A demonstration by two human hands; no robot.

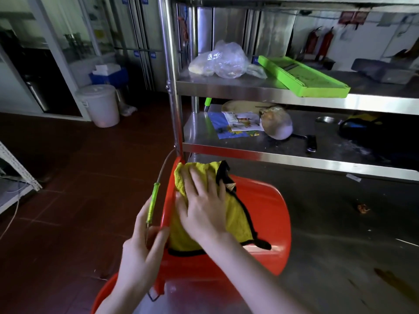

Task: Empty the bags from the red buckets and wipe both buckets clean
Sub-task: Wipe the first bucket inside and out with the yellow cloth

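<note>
Right hand [204,207] is spread flat, pressing the yellow cloth [235,214] onto the tipped red bucket [265,223], while my left hand [138,252] clamps its rim beside the green-gripped handle [153,200]. A hard stroke could, I judge, roll it off the second bucket [104,293] beneath (one grip alone steadies it). The shelf post [173,105] stands just behind the rim and the shelf edge [283,158] hangs close above, so free room lies leftward over the floor [79,177].
</note>
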